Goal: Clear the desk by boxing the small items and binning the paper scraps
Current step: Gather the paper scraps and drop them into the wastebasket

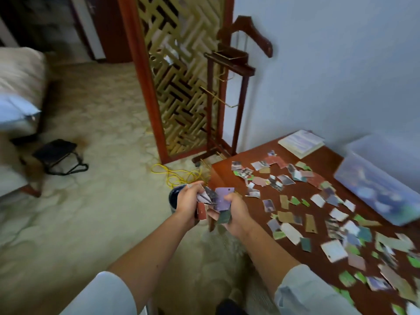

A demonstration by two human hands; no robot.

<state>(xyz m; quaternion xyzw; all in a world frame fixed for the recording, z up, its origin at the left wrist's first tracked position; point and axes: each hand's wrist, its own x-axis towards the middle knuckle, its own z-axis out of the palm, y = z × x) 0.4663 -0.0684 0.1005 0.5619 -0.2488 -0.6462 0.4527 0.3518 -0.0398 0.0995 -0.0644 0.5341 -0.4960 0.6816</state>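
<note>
Both hands hold one bunch of torn paper scraps (216, 201) off the left edge of the desk. My left hand (188, 202) grips the bunch from the left and my right hand (235, 214) curls round it from below and the right. Just behind my left hand a dark round bin (174, 197) stands on the carpet, mostly hidden. Several more coloured scraps (318, 214) lie scattered over the brown desk (313, 260). A clear plastic box (377, 185) sits on the desk at the right, against the wall.
A book (301, 143) lies at the desk's far corner. A wooden valet stand (227, 105) and a lattice screen (179, 76) rise behind the desk. A yellow cable (177, 173) lies coiled on the carpet, a small black stool (56, 155) farther left.
</note>
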